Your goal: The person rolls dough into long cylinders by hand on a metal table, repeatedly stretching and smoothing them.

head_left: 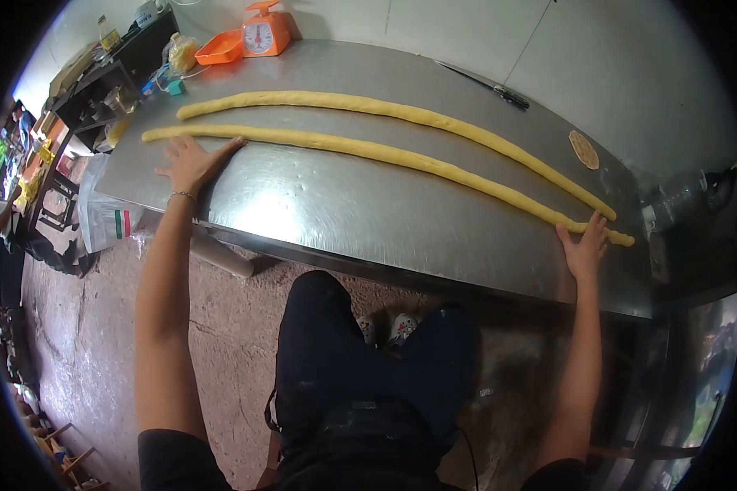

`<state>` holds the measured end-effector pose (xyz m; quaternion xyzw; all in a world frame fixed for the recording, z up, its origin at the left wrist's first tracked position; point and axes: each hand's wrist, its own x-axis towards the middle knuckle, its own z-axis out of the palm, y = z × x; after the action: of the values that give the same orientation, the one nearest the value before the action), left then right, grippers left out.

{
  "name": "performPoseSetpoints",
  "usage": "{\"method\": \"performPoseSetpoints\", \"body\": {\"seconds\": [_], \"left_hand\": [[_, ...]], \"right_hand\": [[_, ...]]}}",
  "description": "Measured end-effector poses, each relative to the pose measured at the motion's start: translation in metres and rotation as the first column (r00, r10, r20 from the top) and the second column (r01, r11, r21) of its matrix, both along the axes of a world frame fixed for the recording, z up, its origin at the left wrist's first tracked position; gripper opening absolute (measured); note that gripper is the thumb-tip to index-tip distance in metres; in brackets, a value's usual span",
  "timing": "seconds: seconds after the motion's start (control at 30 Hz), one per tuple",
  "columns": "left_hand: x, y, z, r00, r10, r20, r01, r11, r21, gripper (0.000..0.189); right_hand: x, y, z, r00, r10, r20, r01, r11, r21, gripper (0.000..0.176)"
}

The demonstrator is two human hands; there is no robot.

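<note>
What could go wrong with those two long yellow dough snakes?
The near dough rope is very long and thin. The left hand and right hand press only near its ends, so it might stretch unevenly or tear in the middle. Its right end lies close to the edge of the table and could slip off. Toward the right it runs close to the far dough rope, so the two might stick together.
</note>
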<state>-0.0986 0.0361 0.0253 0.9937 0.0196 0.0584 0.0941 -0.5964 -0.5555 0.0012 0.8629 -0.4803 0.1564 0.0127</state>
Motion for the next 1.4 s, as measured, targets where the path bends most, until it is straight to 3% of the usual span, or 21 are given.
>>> {"method": "performPoseSetpoints", "body": {"seconds": [0.23, 0.47, 0.57, 0.7, 0.8, 0.87, 0.97, 1.0, 1.1, 1.17, 1.23, 1.4], "left_hand": [[0.031, -0.003, -0.008, 0.998, -0.043, 0.054, 0.044, 0.999, -0.012, 0.154], [0.053, -0.004, -0.019, 0.991, -0.08, 0.104, 0.084, 0.996, -0.033, 0.149], [0.045, -0.003, -0.027, 0.967, -0.166, 0.195, 0.173, 0.985, -0.021, 0.144], [0.003, -0.019, -0.025, 0.945, -0.309, 0.108, 0.305, 0.951, 0.05, 0.132], [-0.059, -0.042, -0.028, 0.81, -0.582, 0.068, 0.571, 0.81, 0.135, 0.13], [-0.125, -0.074, -0.003, 0.651, -0.759, 0.005, 0.749, 0.643, 0.161, 0.119], [-0.179, -0.116, -0.004, 0.37, -0.929, 0.028, 0.916, 0.369, 0.158, 0.112], [-0.185, -0.132, -0.004, 0.364, -0.931, 0.03, 0.918, 0.364, 0.158, 0.109], [-0.185, -0.17, -0.013, 0.41, -0.91, 0.053, 0.897, 0.414, 0.158, 0.093], [-0.181, -0.192, -0.017, 0.476, -0.874, 0.092, 0.857, 0.485, 0.175, 0.091], [-0.178, -0.204, -0.017, 0.526, -0.845, 0.093, 0.831, 0.534, 0.154, 0.09], [-0.175, -0.207, -0.019, 0.566, -0.81, 0.152, 0.798, 0.585, 0.147, 0.09]], "right_hand": [[0.032, -0.027, 0.003, 0.995, 0.032, 0.094, -0.031, 0.999, -0.018, 0.115], [0.053, -0.057, 0.0, 0.993, -0.036, 0.114, 0.045, 0.996, -0.08, 0.108], [0.05, -0.057, -0.006, 0.989, 0.003, 0.145, 0.016, 0.991, -0.134, 0.107], [0.047, -0.024, -0.01, 0.97, 0.216, 0.109, -0.185, 0.953, -0.242, 0.102], [0.054, 0.031, -0.012, 0.926, 0.375, -0.032, -0.374, 0.909, -0.186, 0.099], [0.068, 0.088, -0.004, 0.807, 0.59, -0.032, -0.586, 0.793, -0.167, 0.098], [0.1, 0.165, 0.014, 0.65, 0.758, -0.055, -0.759, 0.651, 0.014, 0.099], [0.11, 0.179, 0.013, 0.616, 0.787, -0.036, -0.786, 0.617, 0.052, 0.099], [0.15, 0.188, 0.004, 0.712, 0.701, -0.03, -0.702, 0.711, -0.043, 0.099], [0.174, 0.18, -0.002, 0.739, 0.673, 0.029, -0.667, 0.737, -0.108, 0.096], [0.185, 0.175, 0.001, 0.764, 0.643, 0.05, -0.639, 0.766, -0.069, 0.094], [0.182, 0.165, 0.004, 0.743, 0.657, 0.125, -0.642, 0.753, -0.145, 0.088]]}}
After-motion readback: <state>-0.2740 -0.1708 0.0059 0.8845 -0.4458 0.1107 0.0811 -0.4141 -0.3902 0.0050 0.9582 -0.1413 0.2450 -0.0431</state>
